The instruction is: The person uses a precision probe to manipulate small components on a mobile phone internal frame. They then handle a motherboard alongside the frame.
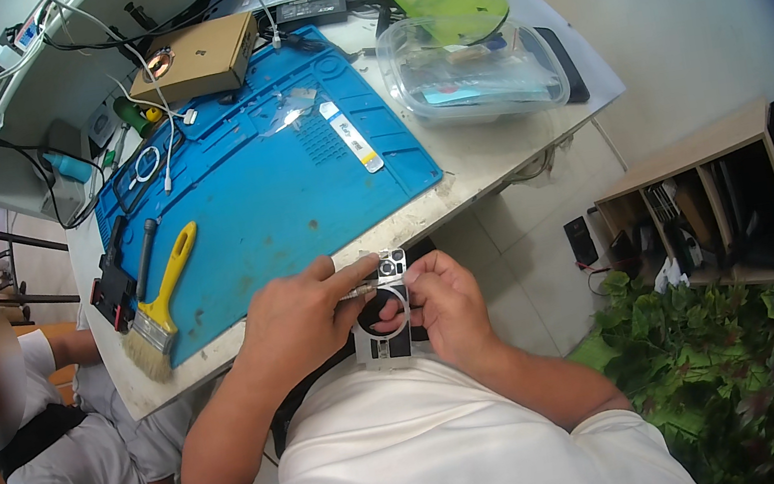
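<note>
Close to my body, off the table's front edge, is a phone case or back cover [376,351], partly clear, with a white ring and a camera block at its top. My left hand [294,323] closes on its left side, the index finger stretched across the camera block. A thin, light-coloured piece shows by these fingers, too small to name. My right hand [450,305] pinches the right edge between thumb and fingers. Fingertips show through the ring. The hands hide part of the piece.
A blue repair mat [271,210] covers much of the table, bearing a yellow-handled brush [173,281], a black clamp-like tool [113,285] and a white strip [351,138]. Behind are a cardboard box [201,59] and a plastic tub [476,71]. Another person [86,452] sits at left.
</note>
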Motion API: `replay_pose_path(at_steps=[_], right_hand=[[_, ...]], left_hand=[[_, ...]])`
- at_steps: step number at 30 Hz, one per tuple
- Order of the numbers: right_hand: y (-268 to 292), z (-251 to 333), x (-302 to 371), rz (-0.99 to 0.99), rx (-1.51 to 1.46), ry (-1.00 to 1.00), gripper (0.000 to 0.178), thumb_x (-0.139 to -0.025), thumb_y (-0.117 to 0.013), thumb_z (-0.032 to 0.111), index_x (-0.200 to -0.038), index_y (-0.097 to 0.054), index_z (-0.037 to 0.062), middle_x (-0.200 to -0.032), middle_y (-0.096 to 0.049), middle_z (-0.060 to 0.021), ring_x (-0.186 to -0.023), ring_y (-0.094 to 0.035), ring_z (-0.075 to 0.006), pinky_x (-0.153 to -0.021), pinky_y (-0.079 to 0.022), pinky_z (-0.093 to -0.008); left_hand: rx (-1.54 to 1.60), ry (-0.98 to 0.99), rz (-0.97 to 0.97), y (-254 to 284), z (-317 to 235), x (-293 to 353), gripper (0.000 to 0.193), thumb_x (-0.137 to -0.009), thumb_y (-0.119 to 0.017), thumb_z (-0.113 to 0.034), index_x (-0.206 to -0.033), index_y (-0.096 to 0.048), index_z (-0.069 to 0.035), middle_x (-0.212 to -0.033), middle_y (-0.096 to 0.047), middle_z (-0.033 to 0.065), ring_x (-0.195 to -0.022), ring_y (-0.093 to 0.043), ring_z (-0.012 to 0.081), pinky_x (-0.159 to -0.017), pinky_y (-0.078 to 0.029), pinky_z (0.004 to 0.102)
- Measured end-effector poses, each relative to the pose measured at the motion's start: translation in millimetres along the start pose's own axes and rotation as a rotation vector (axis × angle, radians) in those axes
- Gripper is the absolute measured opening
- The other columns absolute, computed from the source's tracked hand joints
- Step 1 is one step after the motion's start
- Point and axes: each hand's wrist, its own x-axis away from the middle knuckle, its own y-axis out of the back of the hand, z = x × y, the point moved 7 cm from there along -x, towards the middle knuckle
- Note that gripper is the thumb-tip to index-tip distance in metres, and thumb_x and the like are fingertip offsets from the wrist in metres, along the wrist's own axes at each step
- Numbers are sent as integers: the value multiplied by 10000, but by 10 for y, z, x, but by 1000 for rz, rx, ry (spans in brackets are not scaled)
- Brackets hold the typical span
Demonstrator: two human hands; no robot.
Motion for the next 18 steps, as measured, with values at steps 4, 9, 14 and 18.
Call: replay_pose_path(at_steps=[4, 9, 14, 18], right_hand=[[78, 87, -203, 31, 32, 10, 205, -1119, -714, 141, -1002, -626, -3, -898, -734, -118, -719, -751, -177, -633, -703, -370], [129, 154, -364, 18, 285, 99, 328, -1109, -764, 183, -846, -685, 3, -766, -724, -66, -608, -683, -108, -517, -583, -286], [75, 245, -339, -12, 493, 235, 346, -1103, -790, 181, -829, -722, -20, -702, -716, -22, -569, -644, -66, -496, -511, -254], [55, 278, -305, -26, 502, 263, 328, -1098, -796, 158, -831, -725, -18, -708, -714, -19, -572, -632, -56, -497, -500, -253]], left_hand=[[-35, -5, 19, 21, -43, -12, 429, -990, -862, -358, -1417, -821, -331, -869, -699, 45, -689, -723, 317, -617, -555, 460], [-43, -7, 39, 25, -52, -21, 423, -996, -857, -372, -1415, -821, -328, -871, -705, 42, -692, -725, 316, -621, -558, 461], [-56, -20, 55, 47, -52, -38, 435, -995, -859, -378, -1424, -815, -323, -863, -703, 45, -697, -726, 316, -624, -559, 461], [17, -20, 46, 95, -59, -67, 410, -1016, -840, -340, -1416, -807, -259, -903, -734, 62, -714, -723, 332, -632, -549, 462]])
